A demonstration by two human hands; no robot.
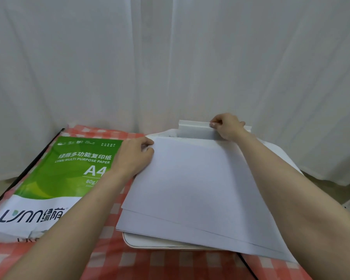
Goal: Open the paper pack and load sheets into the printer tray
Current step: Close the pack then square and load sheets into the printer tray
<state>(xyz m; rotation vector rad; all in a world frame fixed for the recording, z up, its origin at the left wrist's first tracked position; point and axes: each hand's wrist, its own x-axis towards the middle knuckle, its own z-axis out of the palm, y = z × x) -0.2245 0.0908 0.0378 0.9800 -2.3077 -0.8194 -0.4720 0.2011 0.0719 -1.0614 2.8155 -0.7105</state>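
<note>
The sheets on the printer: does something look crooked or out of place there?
Yes. The sheets lie loose on top of the printer, not squared: one edge is fanned out from the others and the near corner hangs past the printer. The left hand holds their far corner; the right hand grips the rear tray flap.

The paper pack (55, 178) is green on top and white below, with white lettering and a dark logo. The loose sheets (190, 188) are plain white. The printer (150, 242) is white. A red-and-white checked cloth (129, 263) covers the desk; the curtain (170, 57) is white.
</note>
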